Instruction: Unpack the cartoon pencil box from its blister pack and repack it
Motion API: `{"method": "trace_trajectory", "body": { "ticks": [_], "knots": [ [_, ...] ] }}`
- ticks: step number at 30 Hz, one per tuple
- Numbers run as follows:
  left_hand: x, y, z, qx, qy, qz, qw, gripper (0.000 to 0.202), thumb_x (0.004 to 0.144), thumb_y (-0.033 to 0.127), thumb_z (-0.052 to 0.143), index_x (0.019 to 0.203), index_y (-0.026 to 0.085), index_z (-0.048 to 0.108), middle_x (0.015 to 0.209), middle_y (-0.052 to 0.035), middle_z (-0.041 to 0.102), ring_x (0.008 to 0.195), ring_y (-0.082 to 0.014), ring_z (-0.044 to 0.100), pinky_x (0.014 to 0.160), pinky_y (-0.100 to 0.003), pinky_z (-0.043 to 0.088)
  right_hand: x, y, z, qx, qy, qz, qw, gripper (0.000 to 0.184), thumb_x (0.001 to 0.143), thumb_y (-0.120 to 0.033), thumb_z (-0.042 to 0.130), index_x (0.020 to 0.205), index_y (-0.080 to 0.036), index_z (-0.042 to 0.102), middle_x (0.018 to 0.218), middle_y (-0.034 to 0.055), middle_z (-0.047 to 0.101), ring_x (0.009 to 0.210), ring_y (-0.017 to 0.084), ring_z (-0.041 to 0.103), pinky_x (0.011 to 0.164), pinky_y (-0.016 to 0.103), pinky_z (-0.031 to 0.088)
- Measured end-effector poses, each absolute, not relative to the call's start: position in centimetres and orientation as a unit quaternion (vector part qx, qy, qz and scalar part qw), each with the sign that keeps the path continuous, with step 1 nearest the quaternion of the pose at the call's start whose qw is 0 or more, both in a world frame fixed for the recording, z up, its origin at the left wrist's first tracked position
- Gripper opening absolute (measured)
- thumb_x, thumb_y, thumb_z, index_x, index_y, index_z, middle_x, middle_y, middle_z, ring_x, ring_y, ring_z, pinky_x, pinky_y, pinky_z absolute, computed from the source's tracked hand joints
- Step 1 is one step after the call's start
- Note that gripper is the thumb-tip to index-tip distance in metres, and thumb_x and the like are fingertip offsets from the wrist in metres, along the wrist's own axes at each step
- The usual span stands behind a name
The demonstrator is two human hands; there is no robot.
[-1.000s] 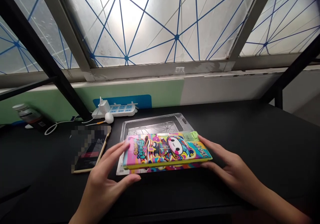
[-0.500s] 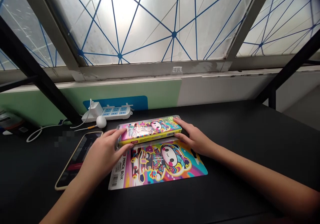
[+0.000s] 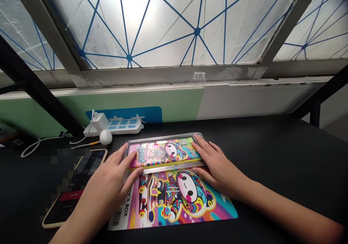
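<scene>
A colourful pencil box (image 3: 156, 153) with a cartoon character lies flat in a clear plastic tray (image 3: 168, 168). Under the tray's front edge is a printed card (image 3: 187, 195) marked with "PENCIL BOX" lettering and a barcode. My left hand (image 3: 114, 171) grips the left end, thumb along the front edge and fingers over the side. At the other end, my right hand (image 3: 217, 164) has its fingers on the box's top right corner and its thumb at the tray's front edge. Both hands partly cover the ends.
A phone (image 3: 73, 186) showing a timer lies left of my left hand. Behind it are a white power strip (image 3: 125, 126), a round white plug piece (image 3: 106, 137) and a cable. A dark item (image 3: 13, 139) sits far left, and black slanted bars flank the black desk (image 3: 272, 153).
The pencil box has gone from tilted up at its front to lying flat in the tray. My right hand's fingers have moved further over its top. The view has shifted slightly.
</scene>
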State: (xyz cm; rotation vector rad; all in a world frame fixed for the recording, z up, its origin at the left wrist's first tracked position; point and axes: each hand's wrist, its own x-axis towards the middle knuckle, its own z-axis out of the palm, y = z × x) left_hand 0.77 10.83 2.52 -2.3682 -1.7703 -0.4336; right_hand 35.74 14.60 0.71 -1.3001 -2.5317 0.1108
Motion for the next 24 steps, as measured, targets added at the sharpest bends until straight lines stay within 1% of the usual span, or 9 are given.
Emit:
{"method": "trace_trajectory", "body": {
  "ticks": [3,6,9,12,14,17,19,22,24],
  "knots": [
    [1.3,10.7,2.3,-0.789,-0.588,-0.152,0.092,0.063,0.099,0.061,0.042,0.142,0.017,0.058,0.156,-0.0188,0.047,0.138,-0.0392,0.049,0.108,-0.055,0.046,36.0,14.2,0.6,-0.431,-0.887,-0.015,0.166,0.068,0.101,-0.048,0.049,0.158,-0.016,0.031,0.165,0.0218,0.027,0.152,0.038,0.025,0.117,0.064,0.03],
    [2.2,10.6,1.8,-0.801,-0.564,-0.165,0.114,0.065,0.098,0.059,0.046,0.15,0.021,0.047,0.159,-0.016,0.044,0.144,-0.038,0.042,0.11,-0.055,0.043,36.1,13.4,1.0,-0.373,-0.901,-0.047,0.218,0.062,0.098,-0.038,0.056,0.155,-0.02,0.038,0.163,0.0188,0.034,0.152,0.037,0.027,0.118,0.062,0.028],
    [3.4,10.3,1.5,-0.824,-0.525,-0.167,0.131,0.064,0.099,0.057,0.049,0.154,0.025,0.041,0.162,-0.0142,0.039,0.147,-0.0372,0.039,0.109,-0.053,0.043,35.4,11.9,2.2,-0.27,-0.931,-0.007,0.246,0.05,0.095,-0.027,0.06,0.144,-0.021,0.052,0.148,0.0151,0.058,0.14,0.031,0.049,0.117,0.051,0.037],
    [4.6,10.2,1.5,-0.847,-0.487,-0.161,0.138,0.064,0.098,0.055,0.051,0.154,0.024,0.042,0.164,-0.0156,0.035,0.149,-0.0395,0.035,0.11,-0.054,0.042,34.3,10.4,3.3,-0.194,-0.956,0.103,0.192,0.038,0.096,-0.029,0.06,0.133,-0.02,0.062,0.13,0.0117,0.071,0.122,0.025,0.065,0.11,0.04,0.047],
    [5.2,10.4,1.8,-0.859,-0.469,-0.154,0.133,0.064,0.099,0.053,0.052,0.154,0.022,0.043,0.164,-0.0162,0.034,0.15,-0.0408,0.031,0.112,-0.056,0.039,33.7,9.8,3.7,-0.195,-0.959,0.161,0.126,0.048,0.098,-0.041,0.059,0.14,-0.018,0.06,0.142,0.0143,0.063,0.131,0.029,0.059,0.112,0.043,0.047],
    [5.6,11.3,2.3,-0.859,-0.478,-0.146,0.109,0.062,0.1,0.052,0.05,0.154,0.021,0.043,0.164,-0.0161,0.034,0.151,-0.04,0.029,0.115,-0.057,0.036,33.5,9.8,3.5,-0.227,-0.948,0.212,0.067,0.08,0.093,-0.059,0.06,0.159,-0.021,0.033,0.161,0.0167,0.035,0.148,0.038,0.035,0.118,0.057,0.035],
    [5.7,11.9,2.5,-0.849,-0.501,-0.142,0.091,0.062,0.101,0.056,0.047,0.152,0.02,0.045,0.163,-0.0169,0.035,0.151,-0.0397,0.028,0.114,-0.058,0.037,33.8,10.0,3.2,-0.24,-0.94,0.237,0.058,0.09,0.091,-0.062,0.062,0.162,-0.025,0.022,0.164,0.016,0.027,0.15,0.039,0.028,0.12,0.06,0.028],
    [5.5,12.6,2.7,-0.841,-0.526,-0.115,0.047,0.066,0.1,0.062,0.043,0.152,0.021,0.046,0.162,-0.017,0.037,0.15,-0.0396,0.032,0.114,-0.06,0.036,34.1,10.0,3.2,-0.243,-0.939,0.24,0.048,0.087,0.091,-0.061,0.062,0.162,-0.027,0.024,0.165,0.015,0.028,0.151,0.039,0.028,0.122,0.06,0.026],
    [5.2,12.8,2.7,-0.838,-0.535,-0.102,0.022,0.067,0.1,0.064,0.042,0.152,0.023,0.046,0.162,-0.0167,0.038,0.149,-0.0394,0.034,0.114,-0.06,0.035,34.2,9.9,3.4,-0.243,-0.942,0.225,0.045,0.075,0.094,-0.059,0.058,0.158,-0.025,0.036,0.162,0.0152,0.037,0.148,0.038,0.036,0.12,0.059,0.029]
  ]
}}
